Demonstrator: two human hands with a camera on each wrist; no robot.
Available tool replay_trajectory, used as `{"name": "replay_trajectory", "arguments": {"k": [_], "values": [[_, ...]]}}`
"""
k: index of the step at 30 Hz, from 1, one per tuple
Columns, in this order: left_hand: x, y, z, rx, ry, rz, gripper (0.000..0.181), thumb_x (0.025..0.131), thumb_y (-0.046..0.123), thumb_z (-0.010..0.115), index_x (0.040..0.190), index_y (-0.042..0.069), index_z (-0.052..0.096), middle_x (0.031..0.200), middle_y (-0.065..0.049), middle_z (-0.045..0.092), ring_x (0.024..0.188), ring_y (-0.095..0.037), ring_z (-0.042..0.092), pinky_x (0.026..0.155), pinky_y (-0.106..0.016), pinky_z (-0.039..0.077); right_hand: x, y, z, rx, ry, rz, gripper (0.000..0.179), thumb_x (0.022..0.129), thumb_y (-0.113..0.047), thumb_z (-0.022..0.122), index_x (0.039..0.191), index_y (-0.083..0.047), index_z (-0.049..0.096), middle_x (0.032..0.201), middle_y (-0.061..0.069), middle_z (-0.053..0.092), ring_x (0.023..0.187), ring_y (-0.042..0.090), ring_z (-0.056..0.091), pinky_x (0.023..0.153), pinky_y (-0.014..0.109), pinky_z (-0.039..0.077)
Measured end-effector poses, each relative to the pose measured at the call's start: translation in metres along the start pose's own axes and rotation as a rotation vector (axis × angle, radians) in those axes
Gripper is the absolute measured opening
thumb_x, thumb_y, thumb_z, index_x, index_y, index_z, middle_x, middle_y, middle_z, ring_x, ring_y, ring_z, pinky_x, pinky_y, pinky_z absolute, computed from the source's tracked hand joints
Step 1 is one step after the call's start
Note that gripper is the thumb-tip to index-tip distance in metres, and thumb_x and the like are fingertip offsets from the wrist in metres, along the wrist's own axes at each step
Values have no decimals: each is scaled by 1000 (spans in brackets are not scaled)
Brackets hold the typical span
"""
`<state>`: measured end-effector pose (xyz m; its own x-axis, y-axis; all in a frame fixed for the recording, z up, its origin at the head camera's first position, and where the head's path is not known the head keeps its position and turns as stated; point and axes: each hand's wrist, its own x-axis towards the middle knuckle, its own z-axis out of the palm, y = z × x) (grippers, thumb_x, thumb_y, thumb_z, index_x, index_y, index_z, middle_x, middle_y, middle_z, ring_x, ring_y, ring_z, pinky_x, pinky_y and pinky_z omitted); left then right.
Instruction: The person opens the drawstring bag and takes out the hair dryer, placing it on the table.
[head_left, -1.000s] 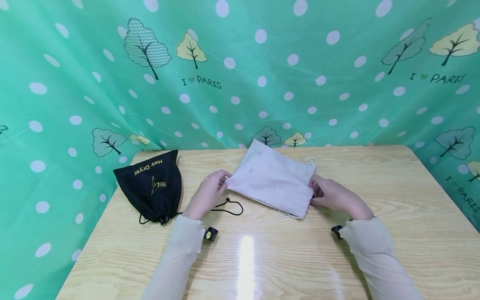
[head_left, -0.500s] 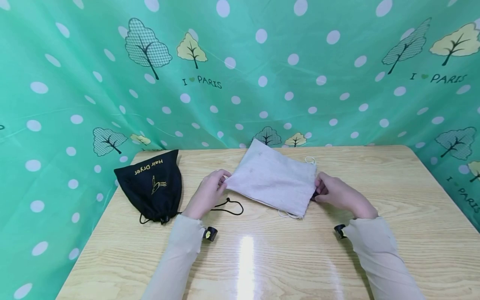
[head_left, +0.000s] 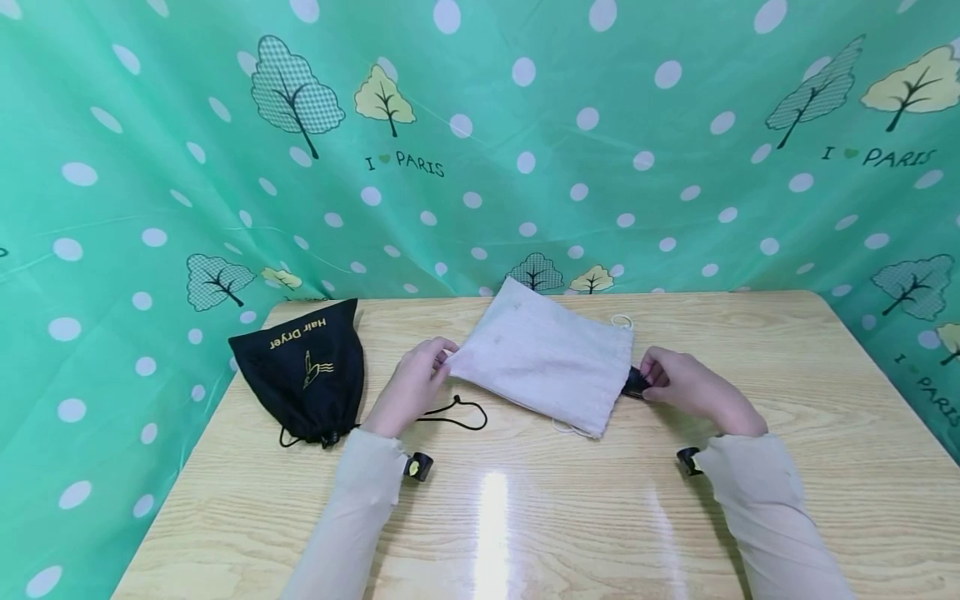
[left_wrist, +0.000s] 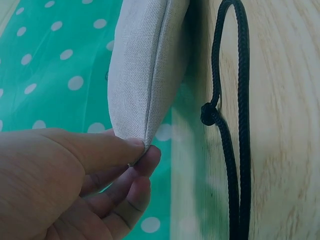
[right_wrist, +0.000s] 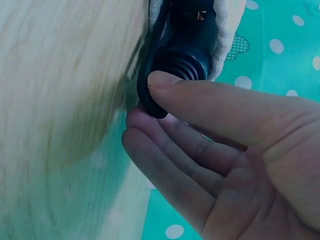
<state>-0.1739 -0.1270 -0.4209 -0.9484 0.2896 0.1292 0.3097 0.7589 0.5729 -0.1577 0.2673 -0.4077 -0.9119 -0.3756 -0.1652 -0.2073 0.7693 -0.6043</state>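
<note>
A light grey cloth drawstring bag [head_left: 551,358] lies in the middle of the table in the head view. At its left corner, my left hand [head_left: 416,379] pinches the fabric between thumb and fingers; the left wrist view shows this bag corner [left_wrist: 142,100] raised. Out of the bag's right-hand mouth sticks a black object with a ribbed round end [right_wrist: 180,65] and a curved cord-like strip along its side. My right hand [head_left: 686,387] pinches that end between thumb and fingers. The rest of the black object is hidden inside the bag.
A black drawstring pouch [head_left: 307,375] printed "Hair Dryer" lies at the table's left. Its knotted black cord [head_left: 468,417] loops close to my left hand. A green dotted curtain [head_left: 480,167] hangs behind the wooden table [head_left: 585,533].
My right hand has moved right, away from the bag's mouth, drawing the black object's end partly out. The left hand still pinches the corner and has shifted very slightly left.
</note>
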Motion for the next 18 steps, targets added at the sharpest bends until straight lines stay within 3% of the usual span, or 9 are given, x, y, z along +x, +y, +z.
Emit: {"name": "replay_trajectory", "arguments": {"k": [5, 9, 18], "values": [[0, 2, 1, -58, -26, -45, 24, 99, 5, 58, 122, 4, 62, 106, -11, 66, 95, -23, 66, 84, -37, 57, 2, -1, 1, -33, 14, -3, 31, 84, -4, 75, 106, 6, 55, 96, 16, 65, 89, 28, 62, 78, 43, 54], [1, 3, 2, -83, -21, -40, 27, 99, 8, 58, 126, 3, 62, 114, -13, 65, 101, -24, 66, 88, -36, 56, 6, -3, 5, -44, 34, -25, 40, 85, -10, 77, 113, 8, 56, 100, 18, 65, 93, 30, 63, 81, 47, 54], [1, 5, 5, -87, -25, -26, 35, 97, 2, 59, 132, 5, 61, 124, -13, 62, 106, -25, 65, 87, -35, 57, 11, -4, 11, -87, 80, -45, 29, 87, -3, 73, 110, 6, 59, 103, 18, 67, 95, 33, 65, 84, 50, 53]]}}
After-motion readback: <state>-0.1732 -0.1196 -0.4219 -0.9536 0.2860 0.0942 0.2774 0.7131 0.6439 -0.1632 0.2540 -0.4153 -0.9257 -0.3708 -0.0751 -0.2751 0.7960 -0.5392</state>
